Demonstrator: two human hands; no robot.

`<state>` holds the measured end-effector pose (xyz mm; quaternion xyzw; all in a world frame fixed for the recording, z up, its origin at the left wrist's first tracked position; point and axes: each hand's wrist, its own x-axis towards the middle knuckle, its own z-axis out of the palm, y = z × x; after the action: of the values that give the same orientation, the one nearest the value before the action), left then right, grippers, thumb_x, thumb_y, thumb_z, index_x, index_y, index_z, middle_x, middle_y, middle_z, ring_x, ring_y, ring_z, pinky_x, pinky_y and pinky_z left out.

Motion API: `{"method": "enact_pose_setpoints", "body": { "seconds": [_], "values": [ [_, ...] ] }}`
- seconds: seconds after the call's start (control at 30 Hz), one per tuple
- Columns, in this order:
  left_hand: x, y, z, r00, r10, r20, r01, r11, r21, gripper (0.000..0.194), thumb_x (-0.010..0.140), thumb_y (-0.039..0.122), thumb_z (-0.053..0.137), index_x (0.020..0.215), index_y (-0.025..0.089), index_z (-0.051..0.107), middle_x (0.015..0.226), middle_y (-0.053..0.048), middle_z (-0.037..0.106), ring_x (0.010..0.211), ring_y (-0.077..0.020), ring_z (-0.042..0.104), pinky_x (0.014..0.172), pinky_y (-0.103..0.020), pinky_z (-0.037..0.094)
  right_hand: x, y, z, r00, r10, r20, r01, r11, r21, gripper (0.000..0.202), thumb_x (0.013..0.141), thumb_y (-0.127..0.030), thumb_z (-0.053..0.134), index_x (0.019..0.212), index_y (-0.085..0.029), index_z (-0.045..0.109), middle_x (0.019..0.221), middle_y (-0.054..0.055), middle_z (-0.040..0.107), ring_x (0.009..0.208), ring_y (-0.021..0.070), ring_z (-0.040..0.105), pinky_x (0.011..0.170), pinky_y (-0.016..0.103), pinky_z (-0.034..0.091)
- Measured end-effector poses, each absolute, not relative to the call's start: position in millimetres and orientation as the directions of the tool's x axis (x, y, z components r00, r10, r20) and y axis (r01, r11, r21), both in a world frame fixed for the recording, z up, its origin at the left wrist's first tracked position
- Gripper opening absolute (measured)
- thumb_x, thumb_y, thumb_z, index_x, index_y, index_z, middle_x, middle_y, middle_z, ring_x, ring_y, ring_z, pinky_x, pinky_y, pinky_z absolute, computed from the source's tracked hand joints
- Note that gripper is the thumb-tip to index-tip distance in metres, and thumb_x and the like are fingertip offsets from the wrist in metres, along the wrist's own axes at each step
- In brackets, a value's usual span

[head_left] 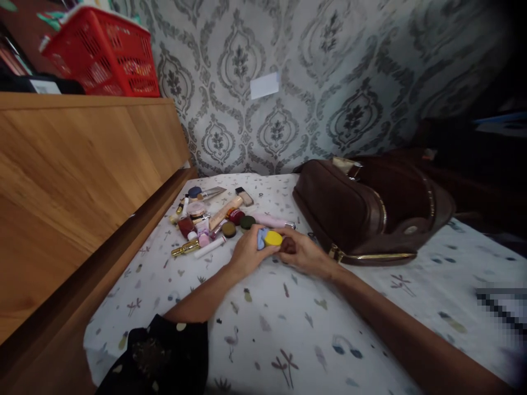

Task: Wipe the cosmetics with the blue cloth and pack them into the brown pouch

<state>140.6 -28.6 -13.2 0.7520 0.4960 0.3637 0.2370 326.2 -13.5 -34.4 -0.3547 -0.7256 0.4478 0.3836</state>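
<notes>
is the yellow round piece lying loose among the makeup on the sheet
No, the left hand holds the yellow round piece in front of the makeup, with the right hand close beside it.

A red basket (101,52) stands on wooden furniture (82,153) at the left. Grey patterned wallpaper (278,129) covers the wall behind, with a pale rectangle (264,86) on it. Flamingos and pineapples decorate the white sheet (275,323).

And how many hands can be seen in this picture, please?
2: the left hand holds a blue-and-yellow object, and the right hand is at its right side, above the printed cloth. No other hand shows.
</notes>
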Motion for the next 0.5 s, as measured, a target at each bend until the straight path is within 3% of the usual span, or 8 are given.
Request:
{"method": "enact_pose_setpoints", "body": {
  "seconds": [0.1,0.3,0.5],
  "values": [
    [138.7,-28.7,-11.7,0.222,0.931,0.289,0.600,-0.364,0.713,0.043,0.080,0.043,0.070,0.112,0.023,0.050,0.092,-0.001,0.066,0.085,-0.0214,0.062,0.076,-0.032,0.046,329.8,-11.5,-34.3,-0.498,0.847,0.186,0.093,0.265,-0.960,0.062,0.075,-0.028,0.069,0.132,-0.017,0.048,0.074,-0.003,0.059,0.062,0.0111,0.057,0.056,0.024,0.047],
    [134.1,-26.8,-8.5,0.261,0.889,0.377,0.660,-0.449,0.602,0.022,0.087,0.039,0.061,0.102,0.024,0.055,0.087,0.000,0.066,0.079,-0.0196,0.062,0.073,-0.030,0.044,330.7,-12.8,-31.1,-0.513,0.846,0.146,0.031,0.189,-0.982,0.062,0.077,-0.033,0.070,0.133,-0.017,0.047,0.072,-0.003,0.060,0.064,0.0128,0.060,0.062,0.029,0.051],
    [134.4,-27.0,-11.1,0.244,0.873,0.423,0.658,-0.469,0.589,0.018,0.088,0.037,0.060,0.100,0.024,0.057,0.089,-0.001,0.067,0.083,-0.0200,0.063,0.077,-0.031,0.046,327.8,-13.9,-29.6,-0.452,0.880,0.146,0.028,0.178,-0.984,0.054,0.070,-0.037,0.077,0.113,-0.019,0.050,0.087,-0.001,0.058,0.063,0.0097,0.058,0.056,0.025,0.052]
  ]
}}
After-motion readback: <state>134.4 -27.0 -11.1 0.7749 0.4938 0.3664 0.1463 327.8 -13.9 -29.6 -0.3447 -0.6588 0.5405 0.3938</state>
